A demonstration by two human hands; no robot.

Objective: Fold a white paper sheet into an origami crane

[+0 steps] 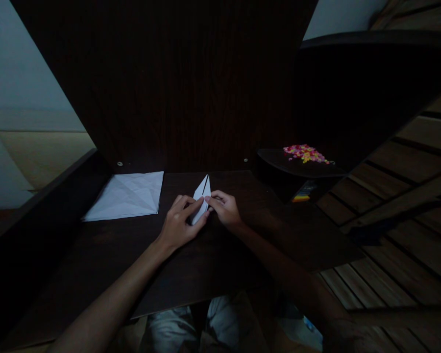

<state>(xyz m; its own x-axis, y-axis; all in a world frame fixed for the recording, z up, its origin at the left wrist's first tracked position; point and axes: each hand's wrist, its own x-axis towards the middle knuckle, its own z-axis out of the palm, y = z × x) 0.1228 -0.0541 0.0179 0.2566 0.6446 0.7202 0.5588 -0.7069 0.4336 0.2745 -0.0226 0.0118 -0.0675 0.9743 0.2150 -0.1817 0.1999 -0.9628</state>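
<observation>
Both hands are on a small piece of folded white paper point(200, 188), a narrow kite-like shape with a slit running down from its pointed far end. My left hand point(179, 219) grips it from the left, thumb and index finger on its lower part. From the right, my right hand point(223, 208) pinches its edge with thumb and fingers. The fingers cover part of the folds. To the left lies a stack of creased white paper sheets point(132, 195), apart from my left hand.
The dark wooden desk point(106, 264) has a tall back panel point(191, 88) and a raised left side board point(40, 196). A corner shelf point(275, 159) at right bears a pile of small pink, red and yellow pieces point(306, 153). Below it sits something yellow and blue point(302, 196). Wooden slats point(397, 250) lie beyond.
</observation>
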